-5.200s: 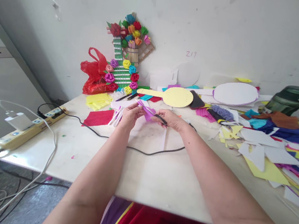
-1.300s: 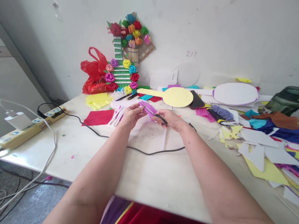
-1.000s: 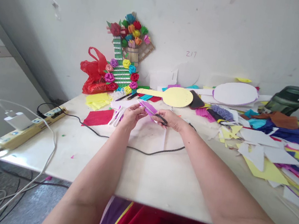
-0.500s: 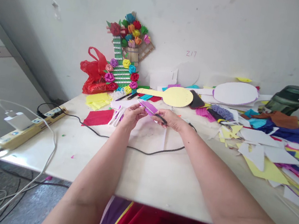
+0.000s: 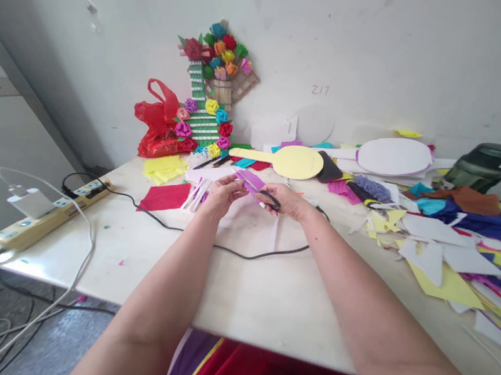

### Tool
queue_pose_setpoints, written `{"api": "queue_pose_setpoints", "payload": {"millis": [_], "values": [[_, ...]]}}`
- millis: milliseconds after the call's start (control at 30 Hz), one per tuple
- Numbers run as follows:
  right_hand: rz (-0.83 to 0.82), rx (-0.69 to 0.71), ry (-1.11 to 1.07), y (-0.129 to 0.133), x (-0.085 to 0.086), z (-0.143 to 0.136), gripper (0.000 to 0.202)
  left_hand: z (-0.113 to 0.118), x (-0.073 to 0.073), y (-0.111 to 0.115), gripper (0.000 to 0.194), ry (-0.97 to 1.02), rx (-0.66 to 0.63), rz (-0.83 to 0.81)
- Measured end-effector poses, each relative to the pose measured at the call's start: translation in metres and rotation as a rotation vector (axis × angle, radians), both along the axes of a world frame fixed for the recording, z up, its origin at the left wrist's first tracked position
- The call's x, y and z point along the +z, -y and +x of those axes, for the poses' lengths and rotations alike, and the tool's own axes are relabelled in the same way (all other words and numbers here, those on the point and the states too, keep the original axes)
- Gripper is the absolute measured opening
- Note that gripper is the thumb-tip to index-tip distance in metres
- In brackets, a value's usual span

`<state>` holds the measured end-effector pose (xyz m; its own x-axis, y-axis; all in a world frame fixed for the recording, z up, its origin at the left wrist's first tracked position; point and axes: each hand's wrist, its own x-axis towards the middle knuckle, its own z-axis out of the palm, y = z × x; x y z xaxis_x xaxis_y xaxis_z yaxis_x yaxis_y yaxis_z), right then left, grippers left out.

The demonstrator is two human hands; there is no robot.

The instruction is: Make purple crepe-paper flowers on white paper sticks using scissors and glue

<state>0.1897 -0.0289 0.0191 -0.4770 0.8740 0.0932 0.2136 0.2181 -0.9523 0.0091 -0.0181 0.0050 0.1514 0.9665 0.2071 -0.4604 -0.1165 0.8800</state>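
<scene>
Over the middle of the table, my left hand pinches a small piece of purple paper. My right hand is closed around the black handles of a pair of scissors, whose blades point left and lie across the purple paper. Just left of my left hand lies a bundle of white rolled sticks with purple bits among them. A red sheet of paper lies beside the bundle. Behind my hands is a yellow paddle-shaped cutout.
A black cable crosses the table below my hands, from a power strip at left. Paper scraps and a dark green bottle crowd the right side. A craft with paper flowers and a red bag stand by the wall.
My hands stay almost in place. Near my right fingers, the scissors' handles look slightly more spread than before, and the purple paper has shifted very little.
</scene>
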Motion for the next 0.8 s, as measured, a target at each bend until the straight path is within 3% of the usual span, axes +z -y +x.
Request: {"api": "queue_pose_setpoints", "payload": {"millis": [800], "values": [[0.005,-0.015,-0.024,0.0047,0.0059,-0.0021,0.025,-0.0002,-0.0003,-0.0014,0.028,0.008,-0.011,0.005]]}}
